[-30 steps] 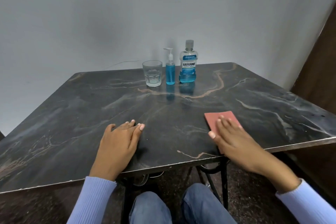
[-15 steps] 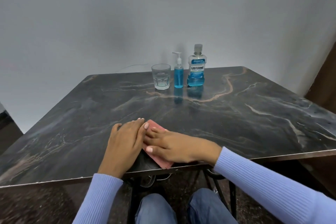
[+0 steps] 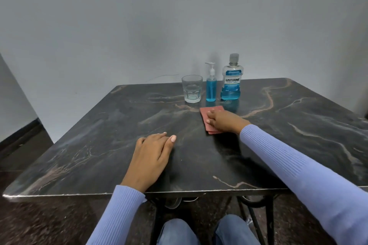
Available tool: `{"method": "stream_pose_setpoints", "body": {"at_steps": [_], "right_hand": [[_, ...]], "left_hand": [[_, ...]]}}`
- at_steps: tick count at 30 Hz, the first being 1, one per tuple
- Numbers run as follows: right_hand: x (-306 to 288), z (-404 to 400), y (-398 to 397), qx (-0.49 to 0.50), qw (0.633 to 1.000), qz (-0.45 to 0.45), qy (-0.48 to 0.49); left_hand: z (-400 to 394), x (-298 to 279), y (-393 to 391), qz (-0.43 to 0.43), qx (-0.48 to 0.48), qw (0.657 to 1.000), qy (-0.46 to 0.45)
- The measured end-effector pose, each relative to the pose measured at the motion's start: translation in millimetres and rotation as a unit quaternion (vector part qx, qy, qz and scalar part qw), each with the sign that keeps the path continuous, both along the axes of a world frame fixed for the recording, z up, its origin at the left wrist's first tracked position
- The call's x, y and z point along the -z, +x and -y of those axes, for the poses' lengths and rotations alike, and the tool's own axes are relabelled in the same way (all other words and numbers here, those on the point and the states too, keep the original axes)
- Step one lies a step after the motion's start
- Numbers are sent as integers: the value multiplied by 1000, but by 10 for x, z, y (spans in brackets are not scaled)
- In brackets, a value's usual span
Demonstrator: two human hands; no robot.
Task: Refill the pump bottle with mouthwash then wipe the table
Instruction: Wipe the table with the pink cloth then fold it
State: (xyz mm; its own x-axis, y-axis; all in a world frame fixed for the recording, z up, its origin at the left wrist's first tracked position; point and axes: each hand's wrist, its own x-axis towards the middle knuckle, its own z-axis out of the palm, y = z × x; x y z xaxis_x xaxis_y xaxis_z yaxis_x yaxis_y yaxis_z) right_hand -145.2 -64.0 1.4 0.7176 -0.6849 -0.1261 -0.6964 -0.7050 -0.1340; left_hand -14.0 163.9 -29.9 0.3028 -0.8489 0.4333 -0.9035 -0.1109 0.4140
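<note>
Two bottles: pump bottle (image 3: pixel 210 85), mouthwash bottle (image 3: pixel 231 79); one glass (image 3: pixel 192 89), one cloth (image 3: pixel 211 120).

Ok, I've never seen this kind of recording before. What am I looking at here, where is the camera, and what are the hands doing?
There is no machine: a person does the task bare-handed, and a wide-angle camera worn on their head looks forward and down, so you see their own arms and knees. On the dark marble table, by the far edge, stand a glass, a pump bottle of blue liquid and a capped mouthwash bottle. The right hand presses a folded red cloth flat on the table just in front of the bottles, the fingers straight rather than gripping. The left hand rests flat near the front edge, holding nothing.
</note>
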Motion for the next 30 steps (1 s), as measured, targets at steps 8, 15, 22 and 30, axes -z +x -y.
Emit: {"method": "stream_pose_setpoints", "body": {"at_steps": [8,15,22,30], "right_hand": [[-31,2,-783,115,990,49,-65],[-119,-430,-1267,93,984,149,-19],[-307,-578,-1131,63,890,445,79],[-259,-549,-789,13,866,499,-4]], "left_hand": [[415,-242,-247,19,58,998,27],[867,-427,-591,-80,87,992,43],[1112,-688,-799,-238,49,969,-51],[1181,-839,-778,-398,56,899,-172]]}}
